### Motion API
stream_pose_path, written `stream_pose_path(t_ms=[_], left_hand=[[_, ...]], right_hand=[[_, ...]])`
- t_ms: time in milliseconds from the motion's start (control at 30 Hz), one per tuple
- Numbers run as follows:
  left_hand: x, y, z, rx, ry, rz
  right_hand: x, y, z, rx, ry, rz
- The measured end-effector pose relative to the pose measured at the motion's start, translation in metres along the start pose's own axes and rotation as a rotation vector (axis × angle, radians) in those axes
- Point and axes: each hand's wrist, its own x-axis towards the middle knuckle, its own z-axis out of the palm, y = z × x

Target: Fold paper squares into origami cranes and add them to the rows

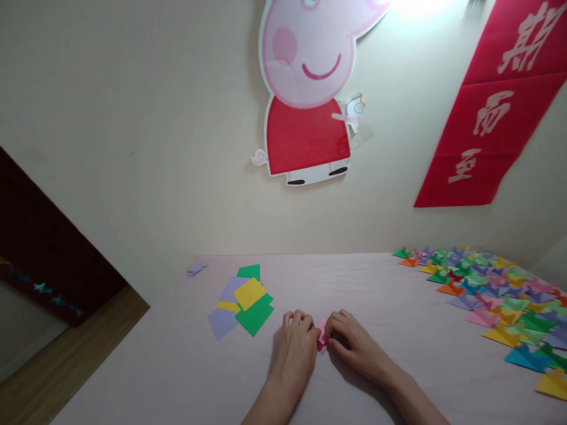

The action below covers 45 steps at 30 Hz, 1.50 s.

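Between my two hands is a small folded piece of pink paper (322, 335), standing on the pale pink cloth (336, 283). My left hand (297, 342) grips its left side with thumb and fingertips. The fingers of my right hand (349, 337) are curled and pinch the paper from the right. Parts of the folds are hidden by the fingertips. Up and to the left of my left hand lie loose paper squares (254, 319) in green, yellow and purple, overlapping one another.
Many folded paper figures (505, 336) in mixed colours stand in rows on the right. A small purple folded paper (197, 270) lies at the far left. Behind the cloth rises a wall with a pig cutout (308, 136) and a red banner (478, 118).
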Motion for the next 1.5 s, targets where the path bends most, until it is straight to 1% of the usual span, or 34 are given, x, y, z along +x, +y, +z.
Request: stream_pose_path(t_ms=[100,200,300,467,667,800,933,1100,1233,1400,1500], left_hand=[[0.001,0.001,0.006,-0.004,0.061,0.025],[0.004,-0.002,0.012,-0.019,0.098,0.106],[0.008,-0.007,0.017,-0.066,0.115,0.167],[0.013,-0.008,0.019,-0.128,0.125,0.192],[0.017,-0.004,0.023,-0.179,0.108,0.125],[0.017,-0.003,0.027,-0.231,0.077,0.024],[0.013,-0.002,0.03,-0.257,0.081,-0.048],[0.013,0.0,0.033,-0.247,0.094,-0.07],[0.014,0.0,0.034,-0.268,0.12,-0.087],[0.014,-0.003,0.035,-0.341,0.146,-0.095],[0.015,-0.006,0.033,-0.395,0.145,-0.115]], right_hand=[[0.0,0.006,-0.002,-0.024,0.0,0.004],[0.001,0.012,-0.004,-0.041,0.01,0.026],[0.001,0.016,-0.004,-0.031,0.014,0.048],[0.003,0.018,-0.005,0.015,0.029,0.079],[0.003,0.017,-0.008,0.074,0.01,0.101],[0.003,0.019,-0.011,0.095,0.004,0.108],[0.003,0.021,-0.013,0.112,-0.021,0.122],[0.003,0.02,-0.012,0.107,-0.023,0.134],[0.005,0.02,-0.009,0.069,0.008,0.144],[0.007,0.019,-0.003,-0.003,0.039,0.179],[0.009,0.015,0.003,-0.068,0.08,0.219]])
